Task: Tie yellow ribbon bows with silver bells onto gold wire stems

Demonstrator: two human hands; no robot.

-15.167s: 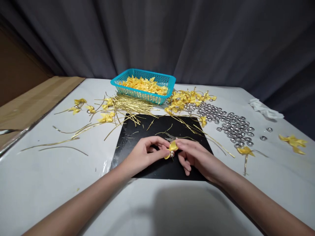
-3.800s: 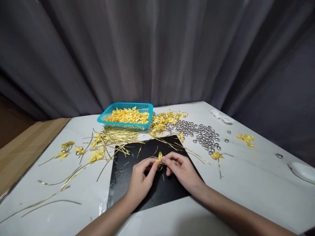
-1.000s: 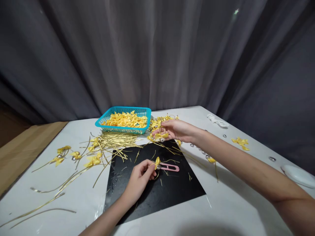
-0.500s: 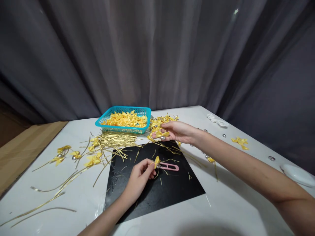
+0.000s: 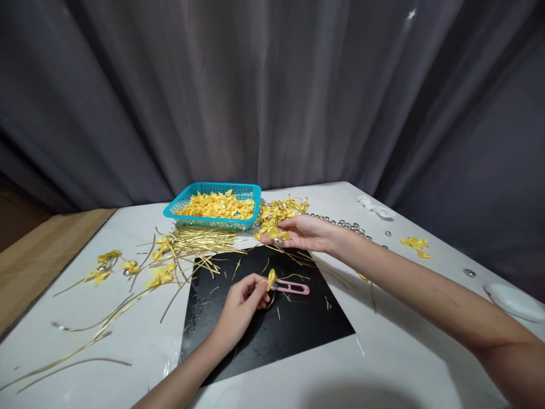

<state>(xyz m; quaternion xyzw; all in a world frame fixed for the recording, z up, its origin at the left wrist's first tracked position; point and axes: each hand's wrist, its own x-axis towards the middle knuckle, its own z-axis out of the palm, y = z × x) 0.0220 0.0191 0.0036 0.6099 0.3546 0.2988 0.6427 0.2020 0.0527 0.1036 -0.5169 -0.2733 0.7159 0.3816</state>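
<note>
Over the black mat (image 5: 255,346), my left hand (image 5: 244,304) pinches a yellow ribbon bow (image 5: 271,278) with a silver bead at its middle and a thin gold ring below. Pink thread snips (image 5: 296,288) lie just right of that bow, on the mat. My right hand (image 5: 306,232) reaches to the mat's far edge, its fingers around another yellow ribbon bow (image 5: 276,234) with a silver bead; the exact grip is partly hidden. Right behind these fingers is a pile of finished yellow bows (image 5: 283,209).
A turquoise basket (image 5: 170,211) holds many yellow ribbon pieces. Gold twist ties (image 5: 204,241) lie before it. Beaded bows (image 5: 102,267) are at left. Silver beads (image 5: 349,225), loose ribbon (image 5: 415,245), a white crumpled piece (image 5: 377,208) and a white object (image 5: 515,301) are at right.
My right hand, with its bow, has moved slightly left and down, closer to the pile's front. More silver beads show behind the right forearm. My left hand stays put.
</note>
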